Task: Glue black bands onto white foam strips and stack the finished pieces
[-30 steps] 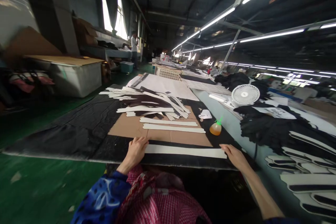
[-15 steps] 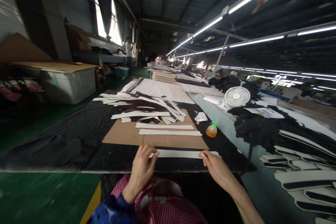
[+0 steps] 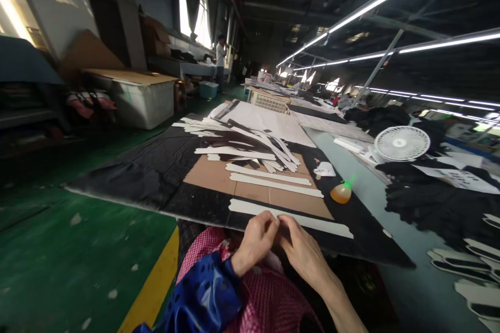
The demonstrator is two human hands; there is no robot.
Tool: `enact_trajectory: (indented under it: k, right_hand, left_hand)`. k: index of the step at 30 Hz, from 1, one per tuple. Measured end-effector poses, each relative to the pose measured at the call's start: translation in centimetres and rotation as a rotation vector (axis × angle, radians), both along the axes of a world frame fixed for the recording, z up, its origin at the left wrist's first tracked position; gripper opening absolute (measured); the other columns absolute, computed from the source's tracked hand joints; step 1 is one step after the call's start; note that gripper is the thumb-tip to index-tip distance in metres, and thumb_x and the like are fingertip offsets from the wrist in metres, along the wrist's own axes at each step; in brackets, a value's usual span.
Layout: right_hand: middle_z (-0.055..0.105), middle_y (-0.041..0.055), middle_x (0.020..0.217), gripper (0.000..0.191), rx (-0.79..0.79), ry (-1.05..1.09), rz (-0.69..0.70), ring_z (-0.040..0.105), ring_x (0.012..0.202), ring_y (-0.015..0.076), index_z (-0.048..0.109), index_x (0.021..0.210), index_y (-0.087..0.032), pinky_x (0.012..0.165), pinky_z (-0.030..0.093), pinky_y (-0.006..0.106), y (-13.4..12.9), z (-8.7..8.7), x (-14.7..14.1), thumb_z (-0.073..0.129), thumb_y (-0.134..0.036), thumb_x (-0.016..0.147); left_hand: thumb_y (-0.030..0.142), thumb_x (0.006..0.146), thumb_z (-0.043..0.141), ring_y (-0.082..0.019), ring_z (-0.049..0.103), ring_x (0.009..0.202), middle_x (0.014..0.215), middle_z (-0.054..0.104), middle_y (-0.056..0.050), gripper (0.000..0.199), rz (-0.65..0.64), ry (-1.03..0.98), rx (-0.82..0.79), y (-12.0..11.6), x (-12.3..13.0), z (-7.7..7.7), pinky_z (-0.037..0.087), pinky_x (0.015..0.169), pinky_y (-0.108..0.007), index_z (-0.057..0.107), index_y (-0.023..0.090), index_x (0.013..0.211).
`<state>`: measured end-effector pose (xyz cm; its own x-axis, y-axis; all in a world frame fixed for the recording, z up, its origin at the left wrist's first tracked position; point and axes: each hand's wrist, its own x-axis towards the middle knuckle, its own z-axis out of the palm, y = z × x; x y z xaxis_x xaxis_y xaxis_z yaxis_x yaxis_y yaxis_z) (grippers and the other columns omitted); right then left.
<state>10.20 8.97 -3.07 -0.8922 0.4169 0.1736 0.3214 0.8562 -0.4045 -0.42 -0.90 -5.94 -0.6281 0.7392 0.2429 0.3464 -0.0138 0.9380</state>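
Observation:
A long white strip (image 3: 312,222) lies along the front of the black-covered table. Just in front of its middle, my left hand (image 3: 258,237) and my right hand (image 3: 299,244) meet with their fingertips together. Both hands are closed in a pinch; anything between the fingertips is too small or hidden to make out. Two more white strips, a nearer one (image 3: 277,185) and a farther one (image 3: 269,174), lie on the brown cardboard (image 3: 207,177). Behind them is a heap of white and dark strips (image 3: 250,140).
A small bottle of orange liquid with a green nozzle (image 3: 341,192) stands to the right, near a crumpled white scrap (image 3: 324,169). Further right are a white fan (image 3: 402,143), dark fabric (image 3: 414,203) and more strips (image 3: 474,276). A person (image 3: 221,60) stands far off by the windows.
My hands have left the two ends of the front strip and come together near its middle. The strip stays on the table. The camera view has turned left.

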Motion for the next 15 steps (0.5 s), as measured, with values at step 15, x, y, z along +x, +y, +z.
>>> enact_trajectory:
  k: [15]
  right_hand:
    - [0.068,0.0054,0.089,0.026,-0.223,0.220,0.305,0.066,0.085,0.0192,0.073,0.092,-0.023,0.079,0.051,0.031,1.4,-0.1,-8.2,0.057,-0.042,0.085]
  left_hand:
    - [0.023,0.090,0.050,-0.020,0.051,0.093,0.093,0.060,-0.006,0.023,0.317,0.452,-0.329,-5.6,-12.4,-1.6,0.040,0.089,-0.032,0.073,0.023,0.092]
